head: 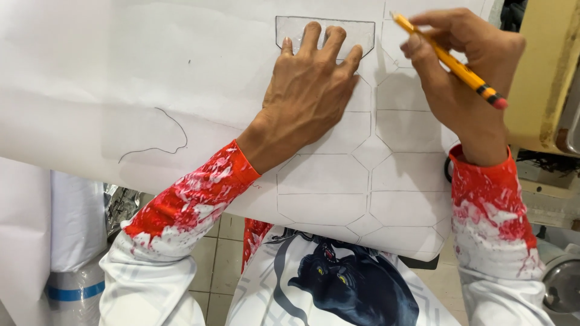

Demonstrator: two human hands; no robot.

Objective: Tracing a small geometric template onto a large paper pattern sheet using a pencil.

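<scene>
My left hand (311,75) lies flat, fingers spread, pressing a clear plastic template (296,30) onto a large white sheet of paper (121,72). The template has angled lower corners and a dark traced outline. My right hand (462,72) grips an orange pencil (450,60) with a pink eraser end; its tip points at the paper just right of the template. Below my hands the paper carries several pencil-traced outlines (362,175) of the same shape in two columns. Both sleeves are red and white.
A curved pencil line (163,136) marks the paper at the left. A beige machine body (544,72) stands at the right edge. A white roll with a blue band (75,284) stands lower left over tiled floor (220,253). A round metal part (562,284) sits at lower right.
</scene>
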